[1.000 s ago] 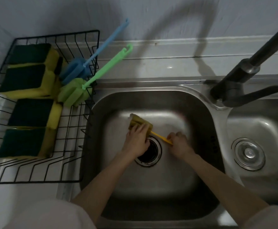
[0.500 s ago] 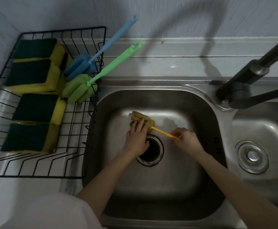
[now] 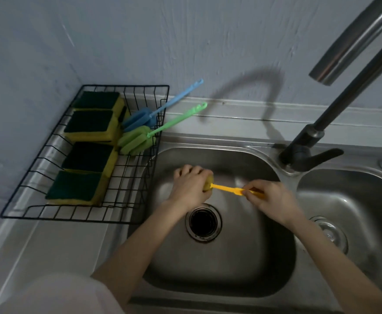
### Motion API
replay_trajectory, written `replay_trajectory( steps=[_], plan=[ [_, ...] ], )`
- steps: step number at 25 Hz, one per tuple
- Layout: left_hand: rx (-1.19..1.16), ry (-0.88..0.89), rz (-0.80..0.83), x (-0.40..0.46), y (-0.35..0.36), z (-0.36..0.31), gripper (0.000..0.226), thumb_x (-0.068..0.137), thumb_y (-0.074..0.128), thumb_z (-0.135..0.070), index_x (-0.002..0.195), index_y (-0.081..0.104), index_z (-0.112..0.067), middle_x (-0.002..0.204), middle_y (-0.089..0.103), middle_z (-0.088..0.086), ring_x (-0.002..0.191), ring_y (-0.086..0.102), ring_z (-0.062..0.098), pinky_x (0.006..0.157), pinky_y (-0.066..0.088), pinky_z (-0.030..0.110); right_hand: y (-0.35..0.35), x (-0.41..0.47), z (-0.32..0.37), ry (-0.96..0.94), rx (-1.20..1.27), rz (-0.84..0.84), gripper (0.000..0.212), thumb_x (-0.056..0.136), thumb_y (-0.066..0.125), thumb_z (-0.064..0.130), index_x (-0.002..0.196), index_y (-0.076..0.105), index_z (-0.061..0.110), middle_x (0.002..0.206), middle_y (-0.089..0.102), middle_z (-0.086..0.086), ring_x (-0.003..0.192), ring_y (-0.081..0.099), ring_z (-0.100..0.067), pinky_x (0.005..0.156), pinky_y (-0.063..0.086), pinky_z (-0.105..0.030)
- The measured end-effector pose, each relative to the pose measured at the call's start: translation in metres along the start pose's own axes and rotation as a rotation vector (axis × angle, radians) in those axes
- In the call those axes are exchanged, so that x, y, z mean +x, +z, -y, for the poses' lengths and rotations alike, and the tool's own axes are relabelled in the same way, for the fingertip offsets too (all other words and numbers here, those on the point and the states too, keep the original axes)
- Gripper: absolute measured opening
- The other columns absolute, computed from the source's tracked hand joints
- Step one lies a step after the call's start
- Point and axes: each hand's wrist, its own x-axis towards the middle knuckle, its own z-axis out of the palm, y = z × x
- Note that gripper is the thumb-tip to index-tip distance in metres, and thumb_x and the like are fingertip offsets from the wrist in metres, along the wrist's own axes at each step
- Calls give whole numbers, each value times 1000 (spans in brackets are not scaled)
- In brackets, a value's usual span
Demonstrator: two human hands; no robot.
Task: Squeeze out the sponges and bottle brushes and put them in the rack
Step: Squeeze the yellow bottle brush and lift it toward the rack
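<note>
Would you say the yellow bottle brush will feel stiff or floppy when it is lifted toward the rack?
The yellow bottle brush probably has a stiff handle: it spans straight between the left hand and right hand. Its foam head likely squashes easily, and may be slippery if wet.

Rack (image 3: 38, 201) left of sink (image 3: 242, 279); sponges (image 3: 88, 123), brushes (image 3: 138, 139) in rack; faucet (image 3: 308, 146) behind sink.

Brushed stainless steel sink (image 3: 242, 159), dull sheen, faint glare on the basin floor. Black coated wire rack (image 3: 126, 220), matt. Spongy yellow foam under coarse dark-green scouring pads on the sponges (image 3: 90, 125). Smooth plastic handles on the blue brush (image 3: 174, 102), green brush (image 3: 178, 118) and yellow brush (image 3: 228, 188). Rough, streaky painted wall (image 3: 185, 41). Satin metal faucet (image 3: 335, 114).
</note>
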Motion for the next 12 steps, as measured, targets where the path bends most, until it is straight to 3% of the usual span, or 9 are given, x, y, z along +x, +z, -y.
replay_trajectory(
  steps=[5,9,12],
  plan=[
    [-22,95,-150,-33,-63,-14,50,81,57,-38,127,42,-28,134,48,-1,127,32,25,102,22,40,-46,-10,19,-169,-81,-203,18,85,57,35,95,69,27,93,73,5,87,67,-19,73,46,-29],
    [-9,110,-354,-50,-106,-8,47,80,57,-40,124,45,-31,133,49,-4,123,33,22,98,22,37,-77,-6,50,-333,-45,-379,39,78,46,48,91,71,21,86,74,0,78,68,-22,70,52,-35],
    [-34,59,-422,-55,-123,14,44,81,56,-36,123,45,-29,134,48,-1,124,34,23,100,25,39,-82,10,82,-406,-130,-425,33,79,49,43,91,71,21,84,73,-4,83,64,-25,69,50,-34]
  ],
)
